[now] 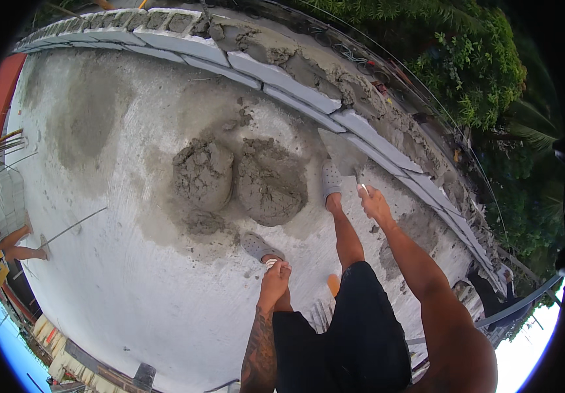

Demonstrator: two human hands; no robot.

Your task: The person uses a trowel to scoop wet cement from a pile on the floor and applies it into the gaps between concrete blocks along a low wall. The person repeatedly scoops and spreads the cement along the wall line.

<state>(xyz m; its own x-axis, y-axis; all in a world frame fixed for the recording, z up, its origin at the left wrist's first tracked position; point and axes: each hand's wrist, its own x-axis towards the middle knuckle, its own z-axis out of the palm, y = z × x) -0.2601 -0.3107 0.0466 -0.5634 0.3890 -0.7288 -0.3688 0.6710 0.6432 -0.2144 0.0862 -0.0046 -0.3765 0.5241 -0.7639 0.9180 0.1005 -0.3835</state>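
Black shorts point(361, 327) sit nearest. Above them the left hand point(274, 284) is drawn in, fingers curled; whether they grip anything, I cannot tell. Farther out, the right arm reaches forward, the right hand point(375, 204) clamped on a trowel point(342, 154) between mortar mounds point(270, 182) and block wall point(282, 78).

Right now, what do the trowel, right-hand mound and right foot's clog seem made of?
Trowel: blade probably metal, dull grey, thin and flat.
Mound: likely wet mortar, matt, lumpy and cracked.
Clog: perhaps moulded foam or rubber, matt grey, pierced with holes.
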